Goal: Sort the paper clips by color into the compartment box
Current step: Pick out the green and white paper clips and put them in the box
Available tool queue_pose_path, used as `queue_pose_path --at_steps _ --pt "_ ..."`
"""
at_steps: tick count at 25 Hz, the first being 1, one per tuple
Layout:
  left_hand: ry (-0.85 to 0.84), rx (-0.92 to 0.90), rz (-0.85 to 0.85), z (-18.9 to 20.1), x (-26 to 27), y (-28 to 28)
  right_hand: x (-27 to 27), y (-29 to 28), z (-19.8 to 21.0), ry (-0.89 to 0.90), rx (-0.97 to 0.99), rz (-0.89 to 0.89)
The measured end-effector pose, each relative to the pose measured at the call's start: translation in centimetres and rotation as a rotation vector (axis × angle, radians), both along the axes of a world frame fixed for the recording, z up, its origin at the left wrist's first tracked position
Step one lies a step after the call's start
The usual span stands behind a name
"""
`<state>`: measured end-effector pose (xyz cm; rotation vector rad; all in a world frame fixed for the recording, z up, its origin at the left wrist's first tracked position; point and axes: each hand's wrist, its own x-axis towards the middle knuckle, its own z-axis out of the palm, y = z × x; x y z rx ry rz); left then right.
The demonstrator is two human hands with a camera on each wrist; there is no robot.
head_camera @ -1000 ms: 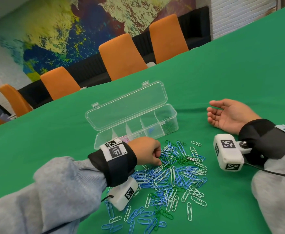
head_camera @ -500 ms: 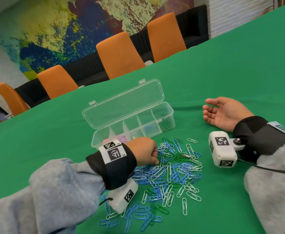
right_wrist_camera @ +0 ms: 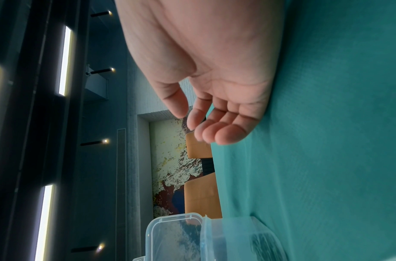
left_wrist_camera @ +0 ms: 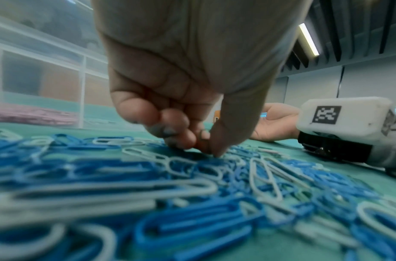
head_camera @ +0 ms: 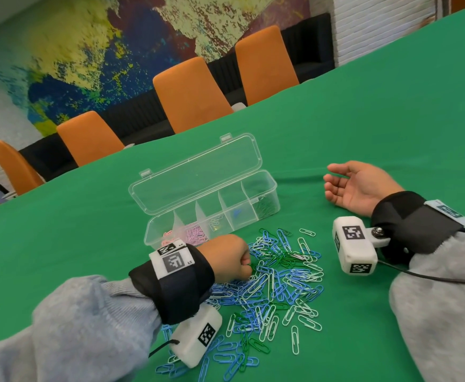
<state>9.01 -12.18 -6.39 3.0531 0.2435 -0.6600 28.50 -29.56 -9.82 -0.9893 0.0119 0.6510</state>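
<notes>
Pinching into paper clips (head_camera: 278, 282), left hand (head_camera: 230, 260) grip closed; right hand (head_camera: 359, 186) relaxed, empty.

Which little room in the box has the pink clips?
The second compartment from the left end of the clear box, nearest the left hand. It holds the pink clips; the right-end one holds dark green clips, and another one holds a few blue.

My curled left hand (head_camera: 232, 257) hides what its fingertips (left_wrist_camera: 217, 150) pinch in the paper clip pile (head_camera: 278, 282); near clips blur.
</notes>
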Motion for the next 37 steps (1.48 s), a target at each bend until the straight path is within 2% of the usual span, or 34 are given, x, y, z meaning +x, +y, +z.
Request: queue_pose_path --at_steps 3,8,11,17,22,25,28,30,33,37 --pt "-0.073 -0.084 0.047 0.6 -0.2 1.0 0.0 0.0 0.0 -0.002 -0.001 0.002" --pt "-0.184 -0.427 0.283 1.3 -0.9 3.0 0.0 0.0 0.1 -0.013 -0.004 0.005" --pt "-0.25 -0.526 0.348 2.3 -0.5 2.7 0.0 -0.1 0.0 -0.013 -0.005 0.002" --pt "-0.414 -0.46 0.343 6.8 5.9 2.5 0.0 0.1 0.0 -0.012 -0.001 0.003" --pt "-0.469 -0.377 0.412 6.3 9.8 2.5 -0.1 0.1 0.2 -0.01 0.004 -0.001" --pt "-0.478 -0.24 0.335 5.3 9.1 2.3 -0.1 0.0 0.1 -0.01 -0.001 0.002" --pt "-0.504 -0.205 0.181 4.7 6.5 1.7 -0.1 0.0 0.3 -0.011 -0.011 0.004" --pt "-0.409 -0.182 0.036 4.0 4.5 1.1 -0.1 0.0 0.3 -0.013 -0.016 0.004" --pt "-0.149 -0.098 -0.134 2.3 2.7 0.6 -0.1 0.0 0.3 -0.021 -0.024 0.005" --pt "-0.068 -0.113 -0.111 0.6 2.3 0.6 -0.3 0.0 0.3 -0.016 -0.019 0.004"
